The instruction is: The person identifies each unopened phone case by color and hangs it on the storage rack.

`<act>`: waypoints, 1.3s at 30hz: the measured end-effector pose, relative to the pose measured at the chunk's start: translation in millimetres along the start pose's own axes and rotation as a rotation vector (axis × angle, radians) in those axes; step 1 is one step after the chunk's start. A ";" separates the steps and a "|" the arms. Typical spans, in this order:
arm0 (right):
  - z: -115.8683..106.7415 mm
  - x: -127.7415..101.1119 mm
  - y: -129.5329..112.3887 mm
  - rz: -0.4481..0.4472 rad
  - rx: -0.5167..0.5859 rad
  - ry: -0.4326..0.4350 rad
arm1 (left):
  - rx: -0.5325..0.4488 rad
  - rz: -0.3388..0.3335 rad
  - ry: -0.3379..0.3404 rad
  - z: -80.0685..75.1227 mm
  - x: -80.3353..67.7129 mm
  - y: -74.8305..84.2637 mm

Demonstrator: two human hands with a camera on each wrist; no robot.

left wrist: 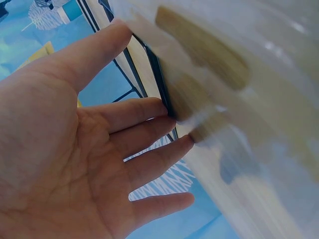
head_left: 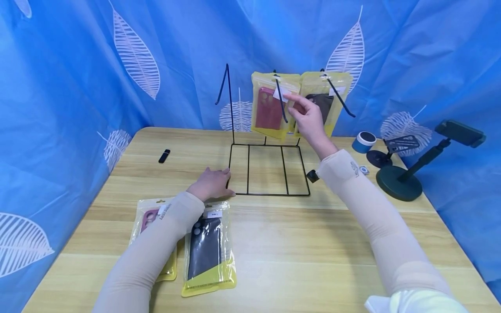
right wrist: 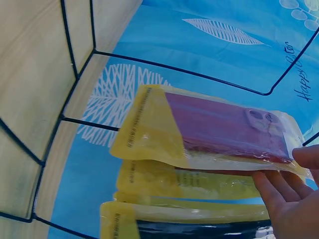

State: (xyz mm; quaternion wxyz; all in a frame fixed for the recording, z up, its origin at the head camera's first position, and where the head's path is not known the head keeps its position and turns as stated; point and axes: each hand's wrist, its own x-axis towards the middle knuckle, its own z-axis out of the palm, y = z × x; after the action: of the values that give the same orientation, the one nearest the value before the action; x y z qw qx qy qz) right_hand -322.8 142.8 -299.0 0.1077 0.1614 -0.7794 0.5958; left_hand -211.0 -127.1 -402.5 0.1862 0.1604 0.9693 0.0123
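Right hand [head_left: 309,119] pinches the red case packet [head_left: 270,108] on the rack's [head_left: 270,169] middle hook; left hand [head_left: 211,182], fingers flat, steadies the base; the packet's hole should slide fully on.

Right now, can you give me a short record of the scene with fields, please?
left hand: open, fingers rest on the front corner of the wire rack
right hand: holds the red case packet hanging on a hook
other hanging packet: dark case packet, beside the red one
on the table: black case packet, pink case packet
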 end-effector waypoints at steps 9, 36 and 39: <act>-17.1 -26.2 12.6 0.006 -0.027 -0.048 | -0.006 -0.010 -0.010 -1.5 0.3 1.3; -41.3 -119.0 95.0 0.276 -0.940 -0.935 | -0.012 -0.009 -0.007 -1.1 -1.3 1.0; -41.6 -121.0 98.0 0.247 -0.958 -0.913 | -0.016 -0.010 -0.004 -1.1 -1.3 0.0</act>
State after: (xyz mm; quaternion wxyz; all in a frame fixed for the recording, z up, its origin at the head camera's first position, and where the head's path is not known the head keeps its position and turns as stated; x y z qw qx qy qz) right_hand -249.2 221.2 -419.1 -0.2419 0.2414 -0.9376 0.0643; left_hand -210.2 -127.4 -401.0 0.1894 0.1543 0.9695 0.0186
